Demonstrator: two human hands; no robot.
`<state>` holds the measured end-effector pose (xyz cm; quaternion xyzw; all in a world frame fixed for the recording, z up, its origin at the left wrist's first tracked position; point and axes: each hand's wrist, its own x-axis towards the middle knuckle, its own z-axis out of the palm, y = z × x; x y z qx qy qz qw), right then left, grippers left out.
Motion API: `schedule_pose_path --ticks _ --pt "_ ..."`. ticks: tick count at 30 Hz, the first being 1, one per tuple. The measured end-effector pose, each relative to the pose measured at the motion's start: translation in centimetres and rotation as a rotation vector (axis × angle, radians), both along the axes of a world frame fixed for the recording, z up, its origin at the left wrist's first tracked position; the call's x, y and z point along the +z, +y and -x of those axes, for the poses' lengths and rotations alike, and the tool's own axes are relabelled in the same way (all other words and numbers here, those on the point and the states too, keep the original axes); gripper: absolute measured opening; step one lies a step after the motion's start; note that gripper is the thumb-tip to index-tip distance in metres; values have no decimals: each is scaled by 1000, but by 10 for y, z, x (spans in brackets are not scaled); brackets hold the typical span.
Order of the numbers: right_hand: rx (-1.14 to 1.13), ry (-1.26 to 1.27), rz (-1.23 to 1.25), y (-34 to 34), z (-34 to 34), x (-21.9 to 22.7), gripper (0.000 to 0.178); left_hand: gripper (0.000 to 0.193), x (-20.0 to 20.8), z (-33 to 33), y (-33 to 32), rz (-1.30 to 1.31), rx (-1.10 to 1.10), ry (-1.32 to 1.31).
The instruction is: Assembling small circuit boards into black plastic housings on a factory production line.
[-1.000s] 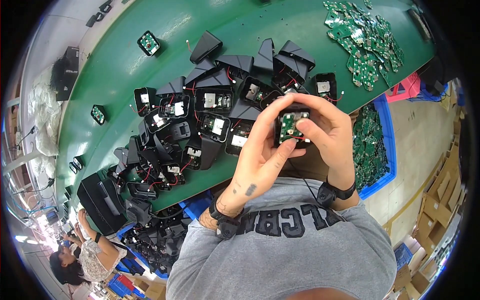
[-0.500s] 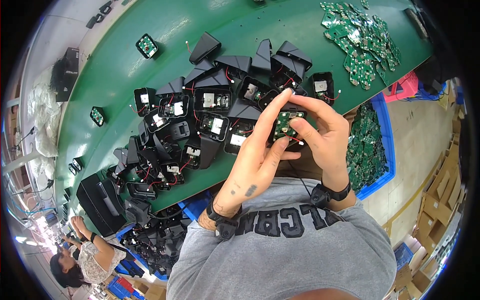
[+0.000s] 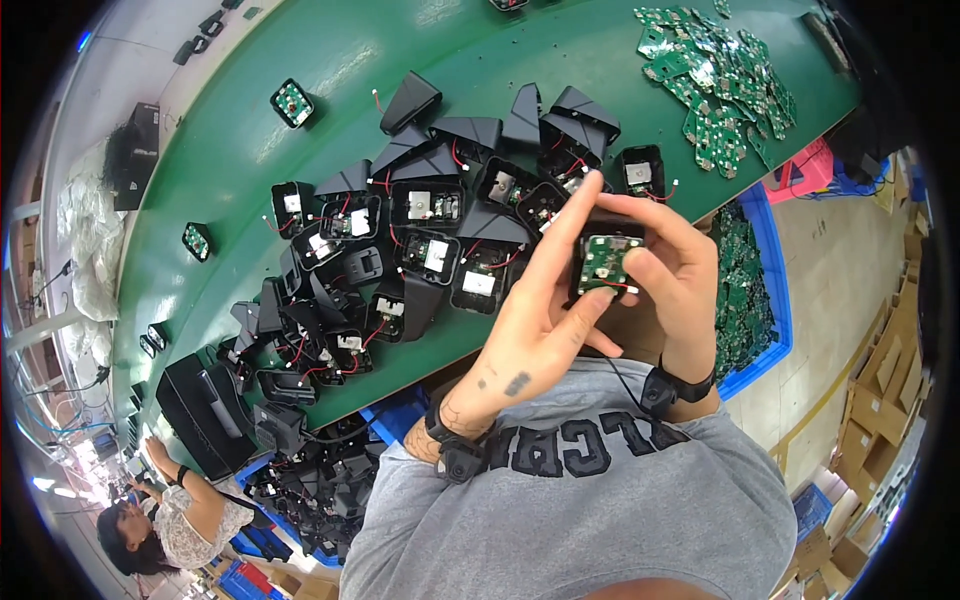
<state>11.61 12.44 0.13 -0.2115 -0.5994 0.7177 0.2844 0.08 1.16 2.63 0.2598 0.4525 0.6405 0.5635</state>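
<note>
Between my two hands is a small black plastic housing with a green circuit board (image 3: 606, 262) lying in its open side. My left hand (image 3: 548, 318) grips it from the left, fingers stretched along its far side and thumb at the near edge. From the right, my right hand (image 3: 680, 275) wraps round it, its thumb pressing on the board's right part. A short red wire with a white plug shows at the board's near edge. The housing's underside is hidden by my fingers. Left of my hands, several similar black housings (image 3: 427, 205) with red wires lie heaped on the green table (image 3: 400, 40).
A pile of loose circuit boards (image 3: 715, 90) covers the table's far right. A blue bin (image 3: 765, 350) of boards stands at my right; another bin of black parts (image 3: 310, 495) is lower left. A co-worker (image 3: 185, 510) sits at the left. Housings with boards (image 3: 292, 103) stand apart at far left.
Both hands have shifted a little right and nearer with the housing. The board in it now faces up more fully, and my right thumb still rests on it.
</note>
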Motion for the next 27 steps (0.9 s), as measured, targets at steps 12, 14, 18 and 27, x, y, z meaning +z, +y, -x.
schedule_pose_path --ticks 12,14,18,27 --pt "-1 -63 67 -6 5 0 34 77 -9 -2 -10 45 14 13" --pt "11 -66 83 -7 7 -1 35 76 -10 0 -13 77 30 163" --pt "76 -72 135 -4 8 1 38 74 -2 1 -15 65 39 65" --pt "0 -27 112 -17 11 3 41 65 -6 -3 -12 13 111 83"
